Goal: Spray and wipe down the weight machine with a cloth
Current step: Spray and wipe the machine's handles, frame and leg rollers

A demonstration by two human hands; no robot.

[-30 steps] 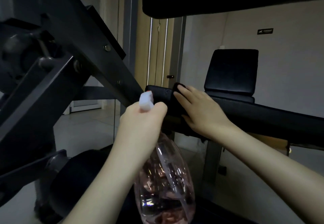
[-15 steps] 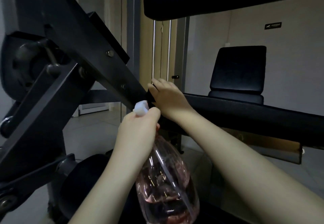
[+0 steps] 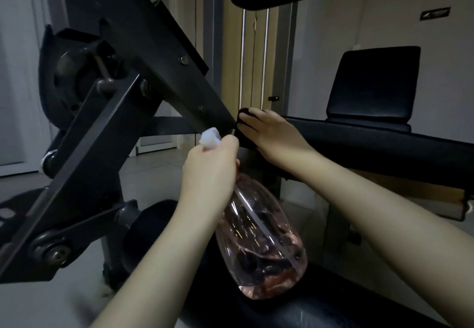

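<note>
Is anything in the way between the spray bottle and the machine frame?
Nothing visible. The left hand holds the spray bottle right by the black frame; the right hand and cloth sit off to its right.

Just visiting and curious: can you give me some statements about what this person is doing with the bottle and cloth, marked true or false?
1. The left hand grips a spray bottle. True.
2. The bottle is empty. False: pinkish liquid sits in its lower part.
3. The right hand presses a dark cloth against the padded bar. True.
4. The cloth is white. False: it is dark; the white part is the bottle's nozzle.
</note>
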